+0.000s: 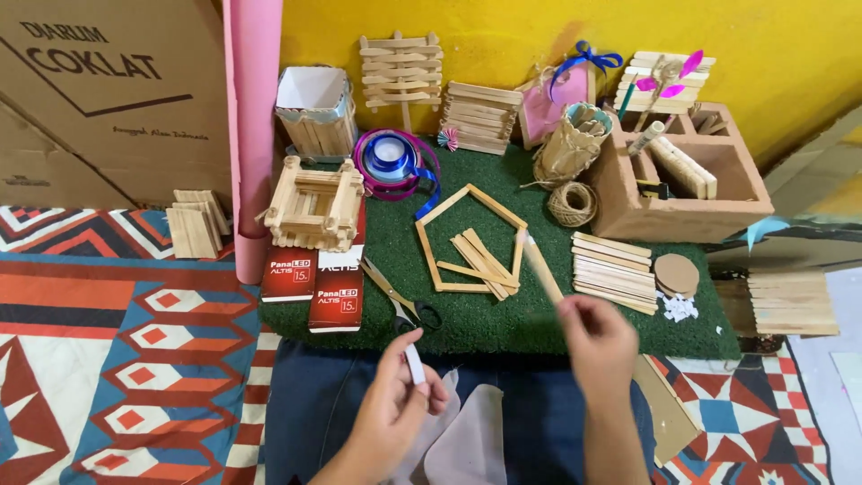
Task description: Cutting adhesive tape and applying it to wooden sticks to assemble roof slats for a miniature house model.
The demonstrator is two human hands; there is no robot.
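right hand (600, 346) pinches the near end of a thin pale stick (541, 267), fingers closed on it; the stick angles up toward 11 o'clock and its far tip sits over the right edge of the house-shaped stick frame (470, 241). stick and hand are motion-blurred, so i cannot tell whether the tip touches the frame.

left hand (395, 404) is closed around a small white tube-like piece (414, 361), low at 7 o'clock from the frame, over the lap.

frame lies flat on the green turf mat (503, 328), loose craft sticks (481, 260) inside it. scissors (402, 301) at its 8 o'clock, a stack of craft sticks (616, 271) at 3 o'clock, a twine ball (572, 203) at 1 o'clock.

risks, as i judge them:
- the frame looks light and unanchored; a sideways knock from the stick tip could skew its corners.
- turf is springy, so pressing down could tip pieces.
- a loose pinch that far back could let the stick swing or drop onto the loose sticks inside.
- scissor blades lie close to the left hand's path.
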